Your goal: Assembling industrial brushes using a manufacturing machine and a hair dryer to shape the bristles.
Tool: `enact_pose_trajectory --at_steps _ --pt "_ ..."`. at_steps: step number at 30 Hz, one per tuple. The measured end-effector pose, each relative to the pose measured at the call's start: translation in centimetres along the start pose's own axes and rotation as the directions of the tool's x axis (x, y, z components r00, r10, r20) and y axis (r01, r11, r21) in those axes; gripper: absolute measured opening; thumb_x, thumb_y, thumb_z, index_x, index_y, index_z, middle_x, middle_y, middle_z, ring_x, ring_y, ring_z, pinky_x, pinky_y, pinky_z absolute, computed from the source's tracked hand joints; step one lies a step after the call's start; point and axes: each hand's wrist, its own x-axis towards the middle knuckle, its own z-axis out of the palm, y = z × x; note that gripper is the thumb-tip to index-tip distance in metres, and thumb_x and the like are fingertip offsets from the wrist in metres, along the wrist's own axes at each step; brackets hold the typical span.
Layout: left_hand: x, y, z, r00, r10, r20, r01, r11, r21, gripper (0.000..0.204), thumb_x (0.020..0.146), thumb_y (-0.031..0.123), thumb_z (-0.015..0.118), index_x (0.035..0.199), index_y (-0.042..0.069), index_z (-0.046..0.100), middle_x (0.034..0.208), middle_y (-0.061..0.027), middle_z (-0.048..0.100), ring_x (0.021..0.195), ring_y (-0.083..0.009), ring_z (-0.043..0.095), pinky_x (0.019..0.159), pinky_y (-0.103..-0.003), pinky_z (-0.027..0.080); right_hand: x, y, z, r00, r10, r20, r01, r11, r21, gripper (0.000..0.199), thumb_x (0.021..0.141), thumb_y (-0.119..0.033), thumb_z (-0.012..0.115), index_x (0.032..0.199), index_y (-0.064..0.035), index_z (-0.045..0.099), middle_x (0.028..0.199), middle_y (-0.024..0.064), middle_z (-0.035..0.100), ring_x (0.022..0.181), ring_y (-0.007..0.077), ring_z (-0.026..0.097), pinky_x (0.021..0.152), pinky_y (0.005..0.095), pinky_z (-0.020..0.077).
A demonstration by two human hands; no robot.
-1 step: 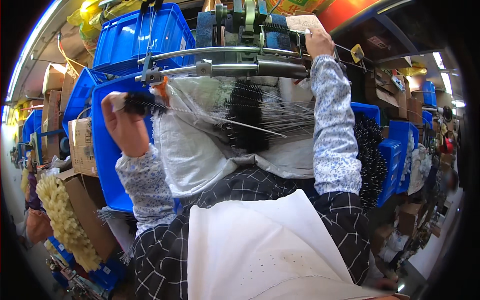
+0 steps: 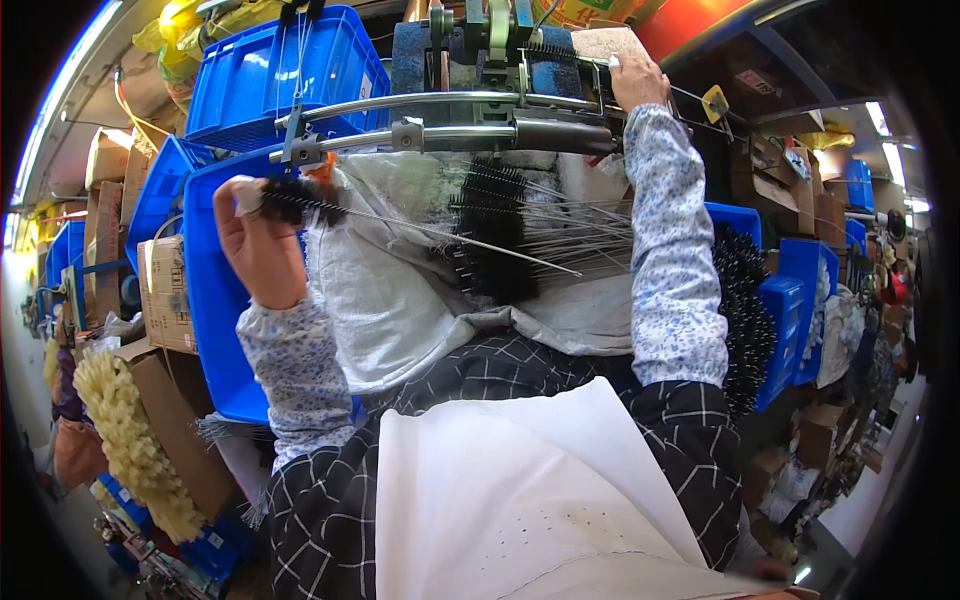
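Observation:
My left hand (image 2: 262, 250) is closed around the bristle end of a black twisted-wire brush (image 2: 298, 203). Its bare wire stem slants right and slightly down across my lap. Beneath the stem's tip lies a bundle of similar black wire brushes (image 2: 492, 235), stems pointing right, on a whitish cloth (image 2: 390, 330). My right hand (image 2: 636, 82) reaches to the right end of a metal machine (image 2: 495, 75), fingers curled by a wire bracket and a tan block (image 2: 605, 43). Whatever is in those fingers is hidden. A thin row of dark bristles (image 2: 550, 50) runs along the machine beside them.
Two metal rods (image 2: 440, 137) cross in front of the machine. Blue crates (image 2: 275, 80) stand behind and a blue bin (image 2: 215, 330) sits left. Many black brushes (image 2: 740, 310) are piled beside my right sleeve. Cartons (image 2: 165, 290) and cream-coloured brushes (image 2: 130, 440) stand at far left.
My left hand has shifted slightly right and up, carrying the brush with it. My right hand has moved only a little at the machine's right end.

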Motion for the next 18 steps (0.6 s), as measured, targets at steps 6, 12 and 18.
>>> enact_pose_trajectory --at_steps 6,12,18 --pt "-0.9 -1.8 1.9 0.982 -0.154 0.112 0.157 0.987 -0.021 0.011 0.085 0.017 0.047 0.091 0.008 0.046 0.077 -0.0018 0.054 0.058 -0.0082 0.051 0.046 -0.021 0.042 -2.1 4.2 -6.0 0.933 -0.198 0.3 0.037 0.884 0.466 0.023 0.083 -0.027 0.042 0.095 -0.0139 0.057 0.092 0.0117 0.057 0.086 0.0276 0.054 0.075 0.0355 0.042" --pt "-3.4 -5.0 6.7 0.905 -0.352 0.24 0.351 0.935 0.048 0.009 0.086 0.014 0.043 0.088 0.005 0.041 0.074 -0.0035 0.051 0.062 -0.0116 0.054 0.057 -0.028 0.051 -8.1 -0.6 -14.4 0.563 -0.546 0.62 -0.136 0.679 0.721 0.029 0.082 -0.012 0.044 0.11 -0.0036 0.049 0.098 0.0111 0.055 0.089 0.0204 0.052 0.077 0.0294 0.0431" --pt "-6.0 -6.9 6.6 0.881 -0.392 0.266 0.392 0.918 0.056 0.017 0.087 0.02 0.041 0.093 0.004 0.037 0.077 -0.0076 0.053 0.067 -0.0146 0.056 0.06 -0.028 0.05 -11.5 -9.5 -12.1 0.754 -0.596 0.275 0.025 0.445 0.895 0.028 0.083 -0.027 0.044 0.098 -0.0044 0.051 0.083 0.0158 0.059 0.077 0.0303 0.058 0.065 0.0391 0.0454"
